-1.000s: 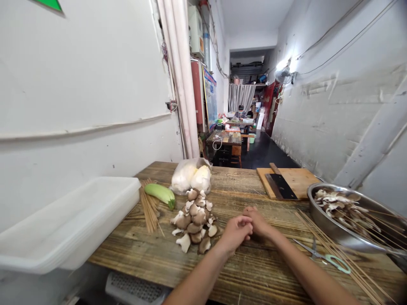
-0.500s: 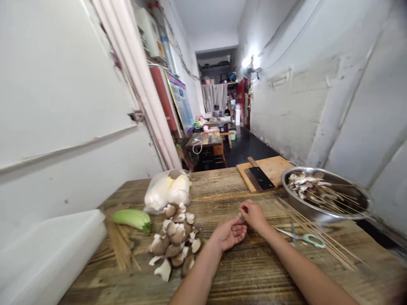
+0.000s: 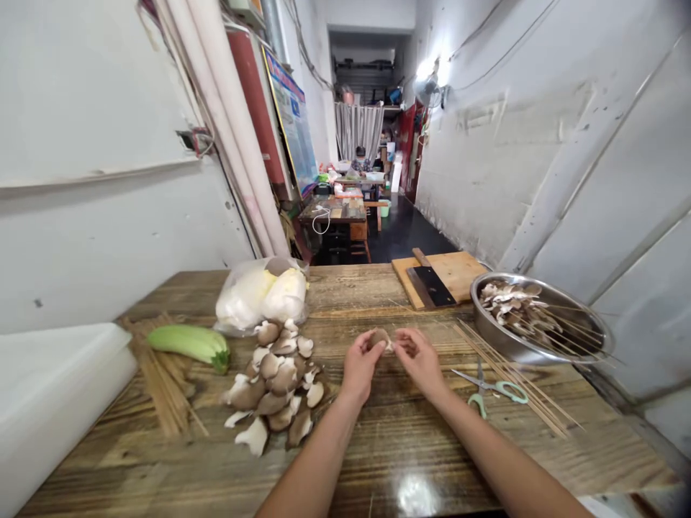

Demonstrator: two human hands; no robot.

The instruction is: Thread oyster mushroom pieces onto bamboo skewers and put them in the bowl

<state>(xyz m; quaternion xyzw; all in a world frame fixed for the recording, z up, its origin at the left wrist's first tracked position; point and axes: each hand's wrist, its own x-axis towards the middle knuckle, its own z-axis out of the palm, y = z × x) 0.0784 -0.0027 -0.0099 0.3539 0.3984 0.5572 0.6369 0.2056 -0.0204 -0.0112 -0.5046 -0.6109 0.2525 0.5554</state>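
My left hand (image 3: 360, 365) pinches a small brown-capped oyster mushroom (image 3: 381, 337) between thumb and fingers above the middle of the table. My right hand (image 3: 419, 360) comes in from the other side, its thumb and fingertips closed at the mushroom's pale edge. To the left of my hands lies a heap of oyster mushrooms (image 3: 278, 378), grey-brown caps with white undersides. Several loose bamboo skewers (image 3: 512, 378) lie to the right of my right hand, beside open scissors (image 3: 494, 386) with pale green handles.
A steel bowl (image 3: 532, 352) at the right holds skewered mushrooms. Behind my hands a cleaver (image 3: 432, 286) rests on a wooden cutting board (image 3: 461, 272). At the left are a bagged white vegetable (image 3: 259, 296), a green gourd (image 3: 188, 344), a skewer bundle (image 3: 167, 396) and a white foam box (image 3: 70, 403).
My hands have turned and lifted the mushroom into clear sight, both sets of fingertips now on it. My left palm no longer faces up. The camera view has shifted.
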